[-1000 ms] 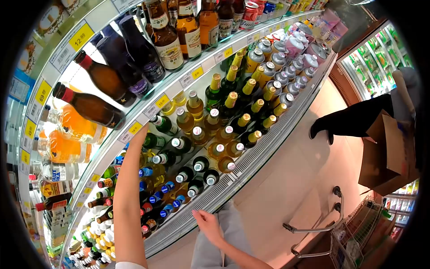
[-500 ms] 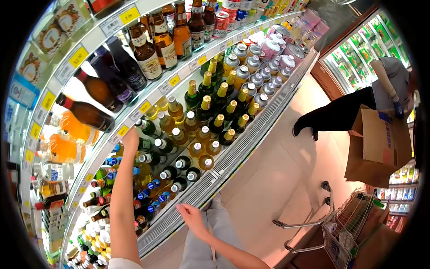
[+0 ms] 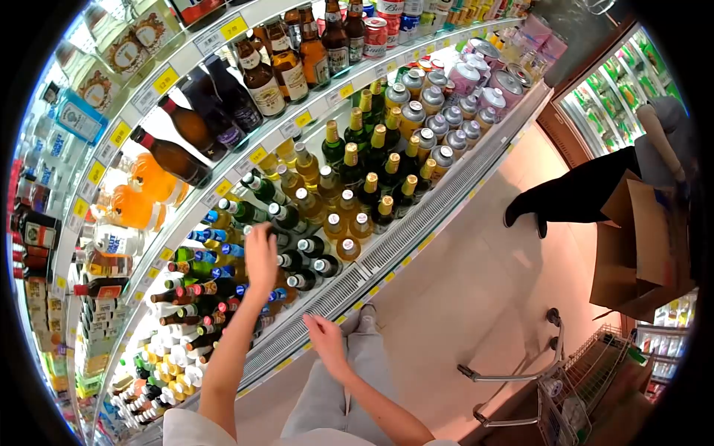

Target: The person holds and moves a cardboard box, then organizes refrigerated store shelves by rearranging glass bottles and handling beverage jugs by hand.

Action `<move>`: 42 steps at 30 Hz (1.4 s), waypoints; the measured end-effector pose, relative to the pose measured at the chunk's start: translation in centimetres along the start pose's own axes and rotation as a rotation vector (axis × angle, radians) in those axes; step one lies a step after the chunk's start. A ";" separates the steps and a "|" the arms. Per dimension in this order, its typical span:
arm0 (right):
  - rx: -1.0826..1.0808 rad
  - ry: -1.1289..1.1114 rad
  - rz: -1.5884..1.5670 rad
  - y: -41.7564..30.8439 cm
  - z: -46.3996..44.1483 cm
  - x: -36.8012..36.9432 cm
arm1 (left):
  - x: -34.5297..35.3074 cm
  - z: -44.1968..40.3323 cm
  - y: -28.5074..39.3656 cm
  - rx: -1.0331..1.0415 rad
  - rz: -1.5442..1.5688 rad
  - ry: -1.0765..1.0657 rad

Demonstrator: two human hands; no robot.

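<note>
My left hand (image 3: 260,256) reaches over the lower shelf, among the upright glass bottles. Its fingers curl downward; the hand itself hides whatever is under them. Beside it stand green bottles with dark caps (image 3: 284,216) and bottles with blue caps (image 3: 232,250). Pale golden bottles (image 3: 334,224) are grouped just to the right, with gold-foil-topped green bottles (image 3: 371,183) beyond them. In front of the shelf's vented front edge (image 3: 338,291), my right hand (image 3: 326,342) hangs in the air, its fingers loosely closed with nothing visible in them.
Brown bottles (image 3: 260,82) and cans (image 3: 375,37) line the upper shelf, above price tags. At the right, a person (image 3: 576,182) stands by an open cardboard box (image 3: 643,245). A wire shopping cart (image 3: 569,386) stands on the tiled floor (image 3: 446,297).
My left hand has drawn back from the rear of the bottle rows toward the shelf front. My right hand stays before the shelf edge, fingers now more upright. The view has shifted slightly.
</note>
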State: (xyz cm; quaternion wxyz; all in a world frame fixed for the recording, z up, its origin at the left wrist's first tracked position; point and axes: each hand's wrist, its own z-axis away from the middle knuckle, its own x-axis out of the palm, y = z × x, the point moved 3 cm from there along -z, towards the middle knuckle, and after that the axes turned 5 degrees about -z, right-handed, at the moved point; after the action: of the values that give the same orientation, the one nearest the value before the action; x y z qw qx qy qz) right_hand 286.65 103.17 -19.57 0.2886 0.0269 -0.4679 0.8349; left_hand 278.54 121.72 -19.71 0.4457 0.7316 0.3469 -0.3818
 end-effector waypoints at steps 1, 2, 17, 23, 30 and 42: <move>-0.081 0.019 0.050 0.6 -0.3 -0.5 | -0.1 1.0 1.0 -0.035 0.084 -0.033; 0.014 0.067 0.029 1.6 -0.4 -1.2 | -0.1 1.9 2.0 -0.068 0.167 -0.068; -0.030 0.294 -0.022 -0.2 0.4 -11.0 | -0.1 19.5 10.1 -0.586 0.474 -0.412; -0.080 0.261 -0.122 1.1 1.2 -9.8 | 1.1 21.2 14.0 -0.677 1.054 -0.552; -0.048 0.345 -0.118 4.7 1.0 -10.2 | 0.1 23.1 16.4 -0.821 1.099 -0.739; 0.115 0.259 -0.120 5.3 -2.2 -7.7 | -0.6 23.4 12.3 -1.072 1.220 -0.560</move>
State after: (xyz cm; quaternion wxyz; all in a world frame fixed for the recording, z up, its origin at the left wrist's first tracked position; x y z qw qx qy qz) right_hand 290.83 99.28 -27.27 0.3937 -0.0366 -0.3757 0.8381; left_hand 282.80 95.67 -21.72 0.9277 0.3597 -0.0961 -0.0264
